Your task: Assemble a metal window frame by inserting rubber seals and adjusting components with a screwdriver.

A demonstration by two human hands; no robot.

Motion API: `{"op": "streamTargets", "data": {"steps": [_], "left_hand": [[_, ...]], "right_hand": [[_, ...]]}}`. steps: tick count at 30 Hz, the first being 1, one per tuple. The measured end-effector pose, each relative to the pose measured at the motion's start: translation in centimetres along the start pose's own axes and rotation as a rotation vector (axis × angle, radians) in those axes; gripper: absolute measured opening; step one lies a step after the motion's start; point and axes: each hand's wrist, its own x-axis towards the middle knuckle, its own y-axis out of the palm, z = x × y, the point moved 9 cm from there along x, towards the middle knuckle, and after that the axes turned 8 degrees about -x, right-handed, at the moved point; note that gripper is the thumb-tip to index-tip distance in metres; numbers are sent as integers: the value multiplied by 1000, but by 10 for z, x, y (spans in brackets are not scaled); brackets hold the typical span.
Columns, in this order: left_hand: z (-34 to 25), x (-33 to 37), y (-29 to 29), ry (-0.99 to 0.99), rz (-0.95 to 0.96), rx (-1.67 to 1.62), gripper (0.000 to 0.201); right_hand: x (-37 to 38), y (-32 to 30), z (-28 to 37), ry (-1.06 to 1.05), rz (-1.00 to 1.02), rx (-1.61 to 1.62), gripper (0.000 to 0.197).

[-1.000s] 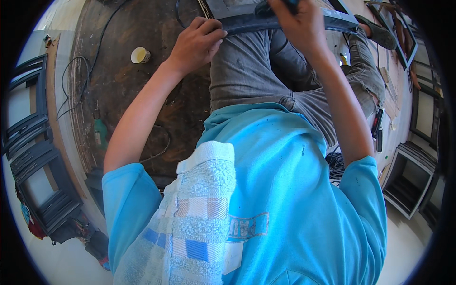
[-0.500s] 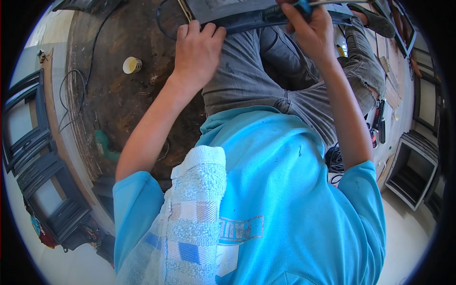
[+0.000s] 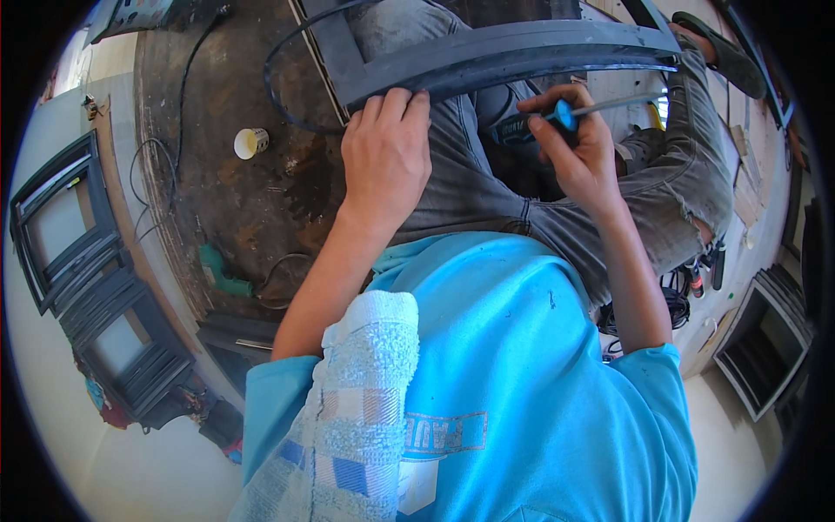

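A dark grey window-like frame (image 3: pixel 522 45) lies across my thighs at the top of the view. My left hand (image 3: pixel 387 157) is closed on its near edge, close to the left corner, with the fingertips pressed against a black strip (image 3: pixel 539 74) along that edge. In my right hand (image 3: pixel 581 152) is a screwdriver (image 3: pixel 564 115) with a black and blue handle, held between thumb and fingers. Its metal shaft points right, just below the frame. A thin black cord loops beside the left corner.
On the stained brown board to the left stand a paper cup (image 3: pixel 251 143) and a green power tool (image 3: pixel 224 271) with its cord. Stacked dark frames (image 3: pixel 65 222) lie farther left, and others (image 3: pixel 765 344) at the right. Hand tools (image 3: pixel 706 271) and coiled cable lie right of my leg.
The view has shifted, so the frame and both hands sit lower in it and more of the frame shows. My right hand has come away from the frame's edge with the screwdriver.
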Motion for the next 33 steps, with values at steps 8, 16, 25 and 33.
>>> {"op": "streamTargets", "data": {"steps": [8, 16, 25, 33], "left_hand": [[8, 5, -4, -25, -188, -93, 13], [11, 2, 2, -21, -194, -137, 12], [20, -10, 15, -63, -121, -189, 17], [25, -21, 24, -151, 33, -189, 27]], "right_hand": [[-6, 6, -21, 93, 71, 7, 17], [-1, 16, -5, 72, 266, -250, 33], [9, 7, 35, 30, 688, -542, 42], [27, 7, 48, 194, 854, -586, 56]]}}
